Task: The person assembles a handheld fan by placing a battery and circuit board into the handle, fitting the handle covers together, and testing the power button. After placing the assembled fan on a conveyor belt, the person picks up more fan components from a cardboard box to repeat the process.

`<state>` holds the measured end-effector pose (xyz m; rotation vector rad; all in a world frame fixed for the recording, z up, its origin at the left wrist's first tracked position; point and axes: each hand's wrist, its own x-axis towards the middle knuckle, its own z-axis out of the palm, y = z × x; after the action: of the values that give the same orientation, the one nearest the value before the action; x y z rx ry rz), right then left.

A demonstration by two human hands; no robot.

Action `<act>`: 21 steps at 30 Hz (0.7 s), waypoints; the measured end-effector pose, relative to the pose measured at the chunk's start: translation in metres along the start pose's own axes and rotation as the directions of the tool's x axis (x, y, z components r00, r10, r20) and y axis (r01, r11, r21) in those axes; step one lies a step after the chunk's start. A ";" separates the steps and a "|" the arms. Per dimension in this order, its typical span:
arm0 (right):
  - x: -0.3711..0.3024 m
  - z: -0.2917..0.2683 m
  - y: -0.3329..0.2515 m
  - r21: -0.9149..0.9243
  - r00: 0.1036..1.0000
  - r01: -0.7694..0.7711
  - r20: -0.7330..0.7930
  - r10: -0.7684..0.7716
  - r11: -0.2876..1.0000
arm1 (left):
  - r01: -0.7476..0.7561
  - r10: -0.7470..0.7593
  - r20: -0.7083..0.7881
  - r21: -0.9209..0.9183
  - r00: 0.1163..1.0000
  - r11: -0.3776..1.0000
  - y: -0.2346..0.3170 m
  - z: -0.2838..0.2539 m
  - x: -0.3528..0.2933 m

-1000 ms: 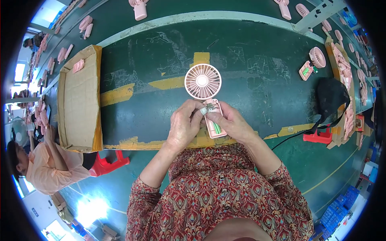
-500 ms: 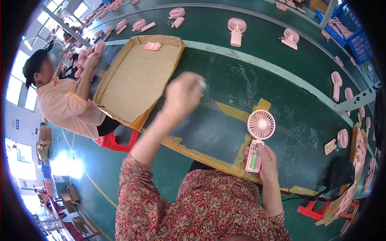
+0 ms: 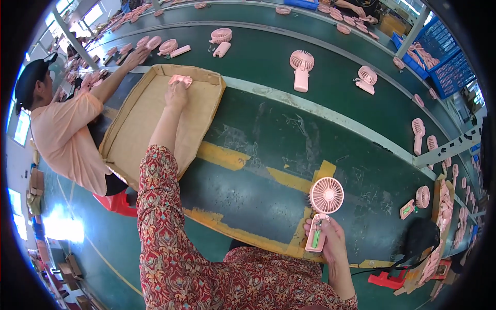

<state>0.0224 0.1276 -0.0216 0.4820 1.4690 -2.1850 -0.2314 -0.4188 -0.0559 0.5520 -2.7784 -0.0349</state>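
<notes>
My right hand (image 3: 335, 239) grips a pink handheld fan (image 3: 327, 195) near the table's front edge, its round grille pointing away from me. The fan's handle is open on the upper side and shows a green strip and small wiring inside. My left arm stretches far to the left over a shallow cardboard tray (image 3: 150, 119). There my left hand (image 3: 176, 96) has its fingers closed at a pink plastic piece (image 3: 181, 78) by the tray's far side. The fingertips are partly hidden.
Several pink fans lie on the conveyor (image 3: 258, 57) beyond the metal rail. Another opened fan (image 3: 422, 197) and a black object (image 3: 421, 235) are at the right. A co-worker (image 3: 67, 129) in a peach shirt sits left of the tray. Blue crates (image 3: 448, 72) stand far right.
My left hand has swung left and away from me, from above the table to the pink piece in the tray. The co-worker's arm now reaches toward the conveyor. The right hand keeps the fan.
</notes>
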 end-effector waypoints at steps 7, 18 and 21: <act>0.000 0.000 0.000 -0.003 1.000 -0.012 -0.011 0.012 1.000 | -0.124 0.122 -0.313 0.015 0.942 0.992 0.003 0.001 -0.014; 0.009 0.001 0.002 0.056 0.999 0.047 -0.021 -0.046 0.997 | -0.106 0.448 0.157 -0.854 0.880 0.509 0.162 -0.133 -0.162; 0.008 -0.002 0.007 0.062 0.994 0.113 -0.016 -0.112 0.992 | -0.021 0.696 0.298 -0.912 0.653 0.410 0.195 -0.118 -0.223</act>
<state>0.0203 0.1255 -0.0318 0.4444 1.4702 -2.3253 -0.0714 -0.1504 0.0074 -0.5408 -2.8395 -1.7519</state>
